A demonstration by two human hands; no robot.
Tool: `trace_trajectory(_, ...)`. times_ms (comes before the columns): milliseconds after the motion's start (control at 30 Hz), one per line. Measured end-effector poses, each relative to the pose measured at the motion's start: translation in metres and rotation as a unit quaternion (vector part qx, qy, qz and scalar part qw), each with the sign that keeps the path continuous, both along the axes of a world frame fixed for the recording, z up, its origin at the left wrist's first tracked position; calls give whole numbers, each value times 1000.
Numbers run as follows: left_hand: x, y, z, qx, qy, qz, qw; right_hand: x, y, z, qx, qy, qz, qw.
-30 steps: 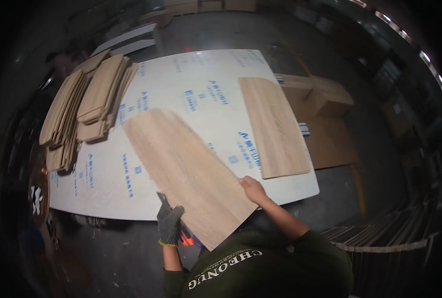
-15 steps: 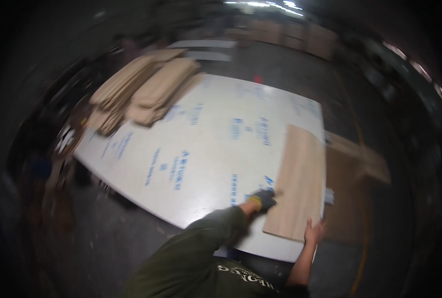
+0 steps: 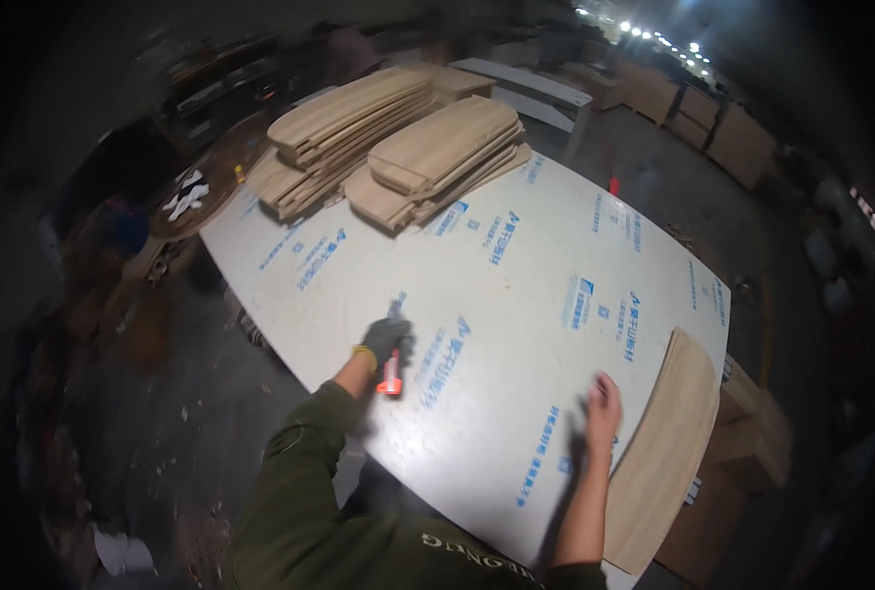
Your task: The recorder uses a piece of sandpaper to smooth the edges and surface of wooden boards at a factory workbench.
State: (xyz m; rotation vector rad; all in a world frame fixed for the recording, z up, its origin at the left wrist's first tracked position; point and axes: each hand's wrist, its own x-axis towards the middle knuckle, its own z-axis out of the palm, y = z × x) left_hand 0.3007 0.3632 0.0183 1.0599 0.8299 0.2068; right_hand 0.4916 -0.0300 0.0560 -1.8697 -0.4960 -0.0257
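Observation:
My left hand (image 3: 386, 339), in a dark glove with a yellow cuff, is closed around a slim tool with a red end (image 3: 390, 380); the fingers hide most of it, so its kind is unclear. It is over the left middle of a large white board (image 3: 516, 344) with blue printing. My bare right hand (image 3: 603, 408) is over the board, fingers loosely extended and holding nothing. Just right of that forearm, a long curved wooden panel (image 3: 665, 442) lies along the board's right edge, apart from the hand.
Two stacks of curved wooden panels, a left stack (image 3: 344, 123) and a right stack (image 3: 447, 147), rest on the board's far left. A round brown surface with white scraps (image 3: 187, 197) stands beyond them. Cardboard boxes (image 3: 752, 433) are beside the right edge. A white bench (image 3: 531, 88) stands behind.
The view has swung left. My left hand has moved away from the wooden panel toward the board's left middle. My right hand has let go of the panel's near end and lifted off it.

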Motion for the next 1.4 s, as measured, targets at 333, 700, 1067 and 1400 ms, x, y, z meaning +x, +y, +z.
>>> trace_trajectory(333,-52,140,-39,-146,-9,51,988,95,485,55,42,198,172,964)
trace_trajectory(700,-84,137,-80,-117,-140,53,982,178,606,28,128,282,106,945)
trace_trajectory(1067,-66,147,-87,-15,-163,-23,986,165,568,125,328,374,122,859)
trace_trajectory(1400,-105,127,-46,-155,-107,50,981,-88,200,51,274,224,110,929)
